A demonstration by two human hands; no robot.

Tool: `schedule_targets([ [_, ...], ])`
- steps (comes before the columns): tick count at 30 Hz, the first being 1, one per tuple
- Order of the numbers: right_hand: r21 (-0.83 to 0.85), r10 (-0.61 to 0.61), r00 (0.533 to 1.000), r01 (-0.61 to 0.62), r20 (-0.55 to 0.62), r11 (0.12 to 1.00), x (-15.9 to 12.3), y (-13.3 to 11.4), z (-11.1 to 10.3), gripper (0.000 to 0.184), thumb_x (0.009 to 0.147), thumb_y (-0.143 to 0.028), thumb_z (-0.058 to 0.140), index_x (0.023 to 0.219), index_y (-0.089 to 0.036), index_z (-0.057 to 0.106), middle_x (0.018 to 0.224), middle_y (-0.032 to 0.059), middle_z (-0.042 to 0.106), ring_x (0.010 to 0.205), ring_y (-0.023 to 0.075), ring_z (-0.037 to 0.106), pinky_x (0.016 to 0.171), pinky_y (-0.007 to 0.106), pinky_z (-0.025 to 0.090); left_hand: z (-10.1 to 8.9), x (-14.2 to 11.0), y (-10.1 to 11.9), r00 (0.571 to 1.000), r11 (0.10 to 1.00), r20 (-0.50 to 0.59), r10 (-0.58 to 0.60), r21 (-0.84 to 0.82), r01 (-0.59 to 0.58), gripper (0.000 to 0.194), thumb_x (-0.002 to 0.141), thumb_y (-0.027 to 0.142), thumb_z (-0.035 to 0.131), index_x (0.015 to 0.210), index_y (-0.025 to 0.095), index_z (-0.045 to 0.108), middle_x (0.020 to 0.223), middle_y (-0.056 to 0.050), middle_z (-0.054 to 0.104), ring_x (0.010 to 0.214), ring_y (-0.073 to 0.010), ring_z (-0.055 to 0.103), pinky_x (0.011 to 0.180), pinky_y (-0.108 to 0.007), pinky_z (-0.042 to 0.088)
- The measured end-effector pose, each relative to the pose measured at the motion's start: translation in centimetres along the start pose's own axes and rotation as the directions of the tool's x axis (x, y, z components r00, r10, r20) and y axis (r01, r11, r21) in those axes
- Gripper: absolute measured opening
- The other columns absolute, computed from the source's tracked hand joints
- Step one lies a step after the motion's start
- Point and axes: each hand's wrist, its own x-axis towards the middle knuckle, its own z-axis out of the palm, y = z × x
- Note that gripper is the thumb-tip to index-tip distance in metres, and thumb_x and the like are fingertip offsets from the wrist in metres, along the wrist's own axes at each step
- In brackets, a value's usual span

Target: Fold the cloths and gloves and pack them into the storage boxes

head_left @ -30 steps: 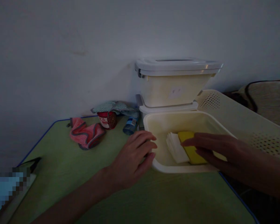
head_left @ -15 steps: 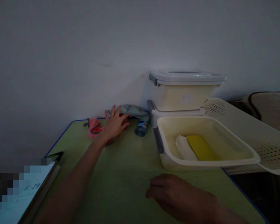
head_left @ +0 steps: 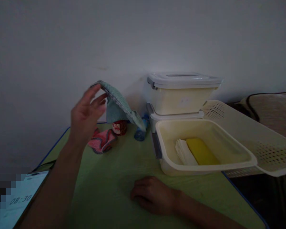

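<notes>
My left hand (head_left: 87,109) is raised over the back left of the table, pinching one edge of a blue-green cloth (head_left: 118,101) with dark checked trim. The cloth hangs down to the right, its low end over a blue plastic bottle (head_left: 140,136) lying on its side. Under the cloth, a red can (head_left: 119,128) stands partly covered. Just in front of the can is a crumpled pink cloth (head_left: 102,141) with grey trim. My right hand (head_left: 152,195) rests on the green table (head_left: 105,184) near its front, fingers curled, with nothing visible in them.
An open cream bin (head_left: 206,167) on the right holds a folded white cloth (head_left: 184,152) and a yellow cloth (head_left: 201,152). Behind it stands a lidded box (head_left: 181,98). A perforated white basket (head_left: 248,133) is farther right. A tablet (head_left: 26,197) lies at the left edge.
My left hand has taken hold of the blue-green cloth and lifted it up and left, uncovering the red can. My right hand has shifted left on the table.
</notes>
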Motion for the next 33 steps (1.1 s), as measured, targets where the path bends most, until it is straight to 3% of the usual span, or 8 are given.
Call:
schedule_targets([
  [3, 0.039, 0.013, 1.0, -0.013, -0.015, 0.999, 0.0, 0.1, -0.2, 0.02, 0.086, -0.013, 0.044, 0.093, -0.014, 0.062, 0.086, 0.0059, 0.064, 0.08, 0.0143, 0.059, 0.073, 0.023, 0.045, -1.4, 0.5, 1.5, 0.999, 0.97, -0.05, 0.006, -0.244, -0.018, 0.03, 0.08, 0.031, 0.062, 0.11, 0.03, 0.063, 0.12, 0.009, 0.061, 0.099, -0.0149, 0.061, 0.093, -0.033, 0.05],
  [6, 0.063, 0.05, 0.997, -0.046, -0.057, 0.997, 0.1, 0.1, -0.2, 0.021, 0.084, -0.011, 0.044, 0.095, -0.014, 0.062, 0.089, 0.0062, 0.062, 0.083, 0.0147, 0.058, 0.073, 0.023, 0.045, -1.7, 0.1, 2.0, 0.977, 0.956, 0.183, -0.112, -0.249, 0.157, 0.017, 0.084, 0.035, 0.056, 0.086, 0.026, 0.071, 0.093, 0.008, 0.071, 0.082, -0.0123, 0.066, 0.075, -0.025, 0.056],
  [9, 0.056, 0.035, 0.996, -0.031, -0.079, 0.998, 0.1, 0.0, -0.1, 0.019, 0.085, -0.011, 0.043, 0.09, -0.015, 0.061, 0.086, 0.005, 0.06, 0.08, 0.0142, 0.057, 0.069, 0.022, 0.045, -1.4, -1.2, 1.6, 0.78, 0.912, 0.484, -0.397, 0.118, 0.392, 0.026, 0.083, 0.038, 0.052, 0.078, 0.02, 0.069, 0.09, -0.001, 0.072, 0.087, -0.0185, 0.066, 0.074, -0.03, 0.055],
  [12, 0.019, 0.018, 0.994, -0.016, -0.104, 1.0, -0.1, -0.1, 0.2, 0.018, 0.085, -0.011, 0.042, 0.085, -0.015, 0.059, 0.085, 0.0051, 0.059, 0.079, 0.0148, 0.056, 0.069, 0.023, 0.046, -1.5, -2.9, 0.3, 0.614, 0.718, 0.412, -0.674, 0.562, 0.411, 0.033, 0.081, 0.043, 0.046, 0.096, 0.017, 0.062, 0.099, -0.008, 0.068, 0.091, -0.0233, 0.065, 0.078, -0.037, 0.053],
  [14, -0.012, 0.03, 0.989, -0.032, -0.143, 0.999, -0.4, -0.2, 0.4, 0.02, 0.083, -0.009, 0.042, 0.09, -0.015, 0.059, 0.09, 0.0065, 0.059, 0.081, 0.016, 0.056, 0.072, 0.026, 0.047, -2.2, -4.3, -1.2, 0.625, 0.5, 0.198, -0.755, 0.79, 0.354, 0.037, 0.082, 0.041, 0.04, 0.101, 0.014, 0.056, 0.105, -0.013, 0.064, 0.094, -0.0261, 0.063, 0.081, -0.04, 0.051],
  [18, -0.075, 0.082, 0.96, -0.105, -0.266, 0.992, -0.6, -0.5, 0.9, 0.042, 0.079, -0.007, 0.044, 0.12, -0.016, 0.049, 0.124, 0.0132, 0.049, 0.107, 0.0215, 0.049, 0.09, 0.035, 0.043, -3.7, -7.4, -4.3, 0.621, 0.401, 0.122, -0.774, 0.854, 0.332, 0.049, 0.067, 0.028, 0.056, 0.112, 0.011, 0.05, 0.124, -0.019, 0.052, 0.118, -0.032, 0.049, 0.095, -0.041, 0.041],
  [26, -0.226, 0.115, 0.986, -0.141, -0.122, 0.964, -0.2, -1.3, 0.6, 0.02, 0.087, -0.028, 0.05, 0.102, -0.016, 0.058, 0.108, 0.0094, 0.057, 0.1, 0.0225, 0.05, 0.087, 0.037, 0.041, -3.9, -8.0, -7.8, 0.59, 0.511, 0.281, -0.757, 0.818, 0.265, 0.03, 0.059, 0.02, 0.061, 0.088, 0.011, 0.058, 0.092, -0.009, 0.063, 0.094, -0.0277, 0.058, 0.084, -0.037, 0.046],
  [33, -0.28, 0.131, 0.988, -0.147, -0.075, 0.949, -0.5, -2.0, 0.2, 0.024, 0.083, -0.036, 0.056, 0.096, -0.016, 0.058, 0.095, 0.007, 0.061, 0.089, 0.0212, 0.054, 0.082, 0.035, 0.037, -1.1, -9.1, -8.5, 0.698, 0.652, 0.375, -0.61, 0.739, 0.172, 0.035, 0.061, 0.003, 0.049, 0.094, 0.011, 0.057, 0.11, -0.01, 0.054, 0.109, -0.0228, 0.05, 0.096, -0.036, 0.042],
])
